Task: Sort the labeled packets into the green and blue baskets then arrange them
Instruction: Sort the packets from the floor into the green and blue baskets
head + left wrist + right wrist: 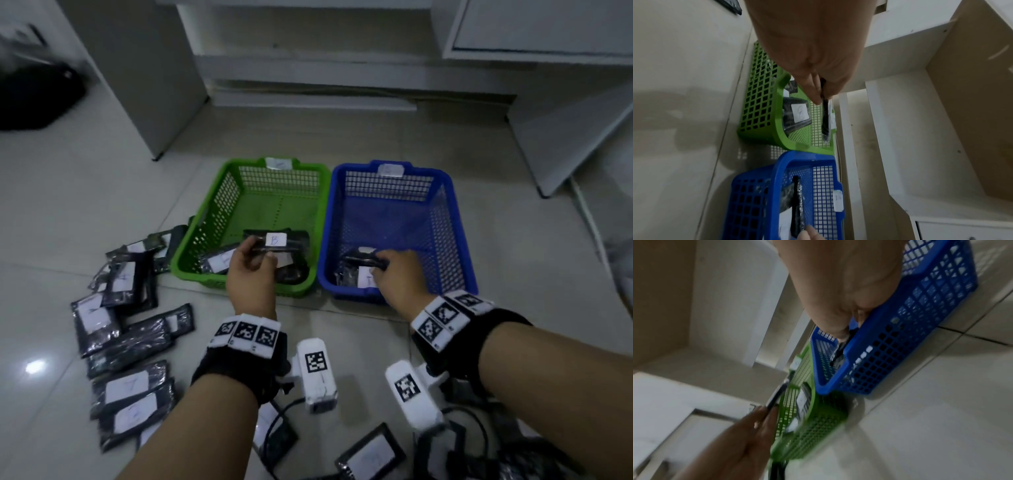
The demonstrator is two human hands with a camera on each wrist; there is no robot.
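A green basket [219, 205] and a blue basket [455, 219] stand side by side on the tiled floor. My left hand [251, 265] pinches a black packet with a white label marked B [275, 241] over the near part of the green basket, above other packets [219, 262] lying inside. In the left wrist view that packet [825, 116] hangs edge-on from my fingers. My right hand [394, 267] holds another black packet [363, 257] low inside the blue basket, over a labeled packet [363, 278] on its floor.
Several labeled black packets [120, 329] lie scattered on the floor at the left, and more [370, 454] lie near my wrists with black cables. White cabinets [342, 51] stand behind the baskets. A black bag [37, 96] sits far left.
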